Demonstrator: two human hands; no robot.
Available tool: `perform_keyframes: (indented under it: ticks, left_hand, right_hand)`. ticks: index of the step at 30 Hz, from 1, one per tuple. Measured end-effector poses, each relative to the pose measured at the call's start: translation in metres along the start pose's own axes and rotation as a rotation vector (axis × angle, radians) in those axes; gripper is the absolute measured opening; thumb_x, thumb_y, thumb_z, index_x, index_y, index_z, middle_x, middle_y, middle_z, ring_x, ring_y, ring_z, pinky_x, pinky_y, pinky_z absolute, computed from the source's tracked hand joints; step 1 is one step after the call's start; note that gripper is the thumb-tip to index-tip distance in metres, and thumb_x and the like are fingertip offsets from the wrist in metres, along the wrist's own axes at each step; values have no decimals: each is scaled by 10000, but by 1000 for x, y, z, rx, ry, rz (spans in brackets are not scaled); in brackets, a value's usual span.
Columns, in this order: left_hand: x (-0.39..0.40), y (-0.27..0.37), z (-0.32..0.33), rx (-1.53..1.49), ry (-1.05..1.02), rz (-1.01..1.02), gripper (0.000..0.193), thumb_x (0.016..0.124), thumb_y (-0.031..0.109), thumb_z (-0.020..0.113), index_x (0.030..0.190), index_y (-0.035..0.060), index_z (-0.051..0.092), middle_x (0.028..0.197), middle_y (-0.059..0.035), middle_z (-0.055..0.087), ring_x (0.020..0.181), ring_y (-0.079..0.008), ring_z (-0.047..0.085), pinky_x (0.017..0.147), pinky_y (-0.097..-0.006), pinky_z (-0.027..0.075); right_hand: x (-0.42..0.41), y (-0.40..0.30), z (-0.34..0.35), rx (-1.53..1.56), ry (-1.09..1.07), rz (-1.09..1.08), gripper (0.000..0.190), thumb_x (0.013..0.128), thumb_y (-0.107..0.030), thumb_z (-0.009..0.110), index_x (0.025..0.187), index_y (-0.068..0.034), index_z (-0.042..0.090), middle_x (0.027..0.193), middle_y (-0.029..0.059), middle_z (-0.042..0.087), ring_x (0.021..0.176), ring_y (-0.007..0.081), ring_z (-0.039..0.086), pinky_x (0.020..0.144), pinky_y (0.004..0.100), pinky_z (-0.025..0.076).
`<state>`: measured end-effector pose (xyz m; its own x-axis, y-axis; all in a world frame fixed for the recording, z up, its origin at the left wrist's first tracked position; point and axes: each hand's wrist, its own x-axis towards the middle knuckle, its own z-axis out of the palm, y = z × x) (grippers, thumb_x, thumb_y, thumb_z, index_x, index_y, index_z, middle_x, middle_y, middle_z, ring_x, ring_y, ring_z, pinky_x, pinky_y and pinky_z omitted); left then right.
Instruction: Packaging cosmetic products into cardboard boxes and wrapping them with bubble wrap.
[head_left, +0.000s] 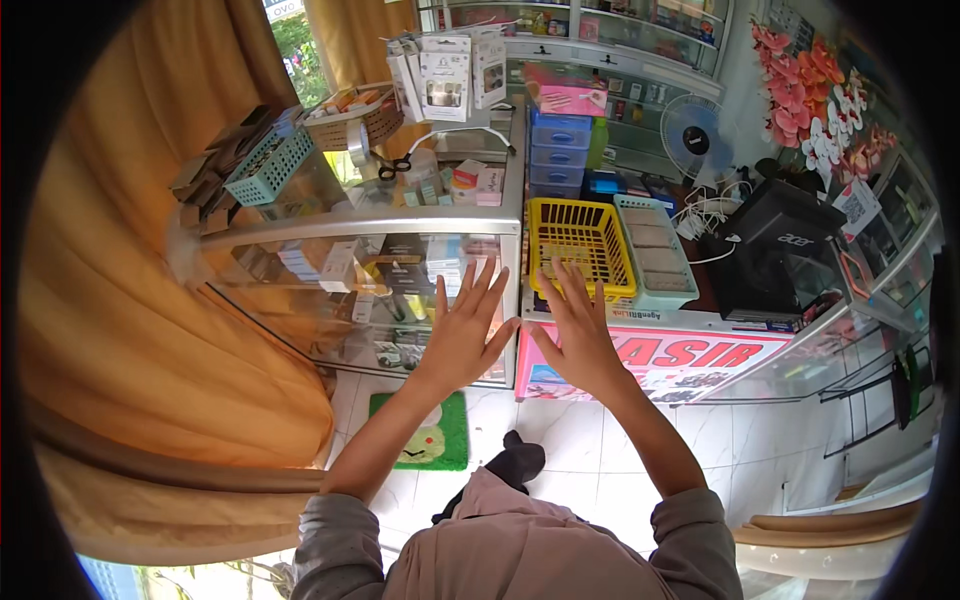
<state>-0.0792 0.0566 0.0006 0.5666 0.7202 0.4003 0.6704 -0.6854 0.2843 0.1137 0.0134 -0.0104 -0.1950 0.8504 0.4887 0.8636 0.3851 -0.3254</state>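
Both my hands are raised in front of me with fingers spread and nothing in them. My left hand (466, 330) shows against the glass front of a display case (360, 226) holding small boxes. Over the near edge of the counter, my right hand (576, 334) covers part of the pink cashier sign (697, 360). Its fingertips overlap the near rim of a yellow plastic basket (626, 262) in the view; whether they touch it I cannot tell. Beside that basket lies a light-green plastic tray (686, 289) with packets in its compartments.
At right stand an Acer monitor (780, 217), tangled white cables (701, 214) and a fan (694, 139). Blue drawers (559, 154) rise behind the basket. Scissors (394, 169) and a teal basket (270, 169) top the case. Orange curtains (165, 315) hang left; a green mat (450, 435) lies below.
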Motion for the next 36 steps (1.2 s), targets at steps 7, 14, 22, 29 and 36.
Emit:
perform_keyframes:
  ticks: [7, 14, 22, 29, 36]
  left_hand:
    - [-56, -34, -50, 46, 103, -90, 636, 931, 358, 513, 1462, 83, 296, 1532, -168, 228, 1401, -390, 229, 1104, -604, 132]
    - [-97, -118, -98, 71, 132, -156, 617, 923, 321, 542, 1455, 102, 322, 1536, -142, 233, 1414, -366, 209, 1107, -597, 132]
    - [-140, -250, -175, 132, 141, -254, 622, 928, 350, 531, 1452, 87, 321, 1531, -152, 234, 1417, -362, 199, 1105, -606, 129]
    - [-157, -333, -221, 133, 165, -295, 605, 934, 327, 531, 1453, 95, 324, 1535, -143, 233, 1411, -367, 213, 1105, -587, 148]
    - [-147, -388, -229, 40, 230, -343, 579, 959, 322, 488, 1441, 47, 322, 1530, -158, 233, 1415, -363, 202, 1107, -569, 168]
  right_hand:
    - [31, -66, 20, 5, -38, -141, 647, 893, -281, 617, 1440, -84, 330, 1532, 199, 170, 1409, 419, 170, 1091, 605, 154]
    - [88, -141, 75, 57, -83, -232, 640, 875, -260, 638, 1420, -72, 361, 1538, 194, 160, 1401, 430, 178, 1101, 581, 175]
    - [187, -248, 165, 162, -121, -339, 611, 886, -271, 622, 1416, -97, 370, 1542, 184, 155, 1400, 421, 192, 1097, 592, 177]
    - [243, -311, 215, 193, -94, -354, 575, 911, -292, 585, 1408, -86, 382, 1537, 184, 178, 1397, 415, 213, 1098, 587, 187]
    - [294, -330, 244, 208, -121, -357, 555, 927, -296, 564, 1394, -50, 393, 1521, 180, 229, 1394, 400, 229, 1110, 572, 166]
